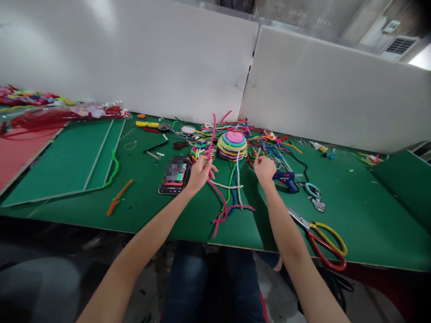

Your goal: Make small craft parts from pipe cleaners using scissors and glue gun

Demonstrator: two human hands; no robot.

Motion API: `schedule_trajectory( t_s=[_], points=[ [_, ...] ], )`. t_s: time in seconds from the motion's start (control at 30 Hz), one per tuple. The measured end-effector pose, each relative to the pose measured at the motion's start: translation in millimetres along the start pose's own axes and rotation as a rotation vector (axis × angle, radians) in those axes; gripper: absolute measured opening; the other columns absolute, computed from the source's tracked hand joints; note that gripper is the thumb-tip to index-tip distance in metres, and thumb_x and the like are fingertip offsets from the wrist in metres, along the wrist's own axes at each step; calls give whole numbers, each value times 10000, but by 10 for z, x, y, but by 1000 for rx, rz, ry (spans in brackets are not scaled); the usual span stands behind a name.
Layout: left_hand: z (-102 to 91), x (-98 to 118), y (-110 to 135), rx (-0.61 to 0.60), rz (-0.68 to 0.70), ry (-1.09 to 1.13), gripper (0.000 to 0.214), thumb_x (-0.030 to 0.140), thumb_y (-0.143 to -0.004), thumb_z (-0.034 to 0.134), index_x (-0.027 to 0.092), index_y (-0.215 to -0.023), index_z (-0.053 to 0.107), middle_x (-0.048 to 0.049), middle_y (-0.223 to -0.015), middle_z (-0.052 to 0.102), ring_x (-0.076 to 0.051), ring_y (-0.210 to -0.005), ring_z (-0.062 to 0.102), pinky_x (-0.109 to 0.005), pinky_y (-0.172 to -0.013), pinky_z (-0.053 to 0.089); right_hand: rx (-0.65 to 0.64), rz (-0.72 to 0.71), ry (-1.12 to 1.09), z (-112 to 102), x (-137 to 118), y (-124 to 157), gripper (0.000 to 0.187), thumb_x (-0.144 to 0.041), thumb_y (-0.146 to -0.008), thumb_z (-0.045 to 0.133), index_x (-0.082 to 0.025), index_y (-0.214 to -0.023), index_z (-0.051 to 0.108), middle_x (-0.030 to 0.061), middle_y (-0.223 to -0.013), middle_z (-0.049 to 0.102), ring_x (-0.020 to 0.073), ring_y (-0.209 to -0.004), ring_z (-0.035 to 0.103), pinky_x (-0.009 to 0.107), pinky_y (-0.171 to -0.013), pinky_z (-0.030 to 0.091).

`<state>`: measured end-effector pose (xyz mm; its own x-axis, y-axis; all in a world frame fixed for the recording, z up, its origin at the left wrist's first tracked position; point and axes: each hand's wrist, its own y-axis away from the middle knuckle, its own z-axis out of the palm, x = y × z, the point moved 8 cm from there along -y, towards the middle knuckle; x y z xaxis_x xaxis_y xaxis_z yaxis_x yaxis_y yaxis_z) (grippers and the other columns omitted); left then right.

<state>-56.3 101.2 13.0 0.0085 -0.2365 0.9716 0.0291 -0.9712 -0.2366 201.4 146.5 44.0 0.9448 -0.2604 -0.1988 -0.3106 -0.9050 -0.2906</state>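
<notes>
My left hand (200,172) is closed on a long pink pipe cleaner (213,134) that rises from my fingers and also trails down to the table's front edge. My right hand (264,169) hovers just right of it with fingers partly curled, thumb and forefinger raised; I cannot make out anything in it. Behind both hands sits a domed coil of many-coloured pipe cleaners (232,144) amid a tangle of loose ones (266,141). White, green, blue and pink pipe cleaners (235,188) lie on the green table (353,215) between my hands.
A phone (175,176) lies left of my left hand. A blue glue gun (286,179) sits right of my right hand. Red-and-yellow scissors (323,240) lie near the front right edge. Green boards (67,161), an orange pipe cleaner (118,197), white partition walls (151,58) behind.
</notes>
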Motion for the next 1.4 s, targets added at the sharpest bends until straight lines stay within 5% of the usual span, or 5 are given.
schedule_trajectory(
  t_s=[0.23,0.53,0.73,0.93,1.4],
  points=[
    [15,-10,3,-12,-15,-12,294,471,-838,479,188,-858,403,30,-618,621,-74,-384,524,-189,-400,385,-31,-56,37,-123,-136,79,349,-353,-874,421,-132,-881,691,162,-838,683,255,-783,644,311,-655,419],
    [64,39,28,-58,0,-38,273,419,-759,603,156,-760,529,-22,-716,645,-120,-620,613,-208,-517,426,554,-227,-263,-1752,208,435,489,-458,-905,359,-174,-571,575,9,-479,502,120,-482,470,268,-561,351],
    [160,-27,63,-105,-135,143,272,406,-678,690,154,-760,626,36,-575,526,-70,-498,479,-202,-439,338,289,-286,-605,-1080,506,729,253,-430,-811,549,-181,-796,594,-10,-594,580,112,-505,524,247,-544,415],
    [431,-67,220,-206,-312,380,330,365,-617,753,157,-743,529,30,-653,585,-87,-610,579,-171,-457,357,-365,-543,-798,-342,-244,1223,541,-384,-720,667,-227,-1193,456,20,-894,686,136,-615,644,258,-576,494],
    [231,-136,107,-4,-338,761,209,327,-744,679,200,-886,595,44,-732,612,-55,-682,594,-168,-610,437,-253,-582,-780,-155,-442,1233,166,-271,-818,526,-189,-831,670,20,-671,666,134,-568,593,252,-587,463]
  ],
)
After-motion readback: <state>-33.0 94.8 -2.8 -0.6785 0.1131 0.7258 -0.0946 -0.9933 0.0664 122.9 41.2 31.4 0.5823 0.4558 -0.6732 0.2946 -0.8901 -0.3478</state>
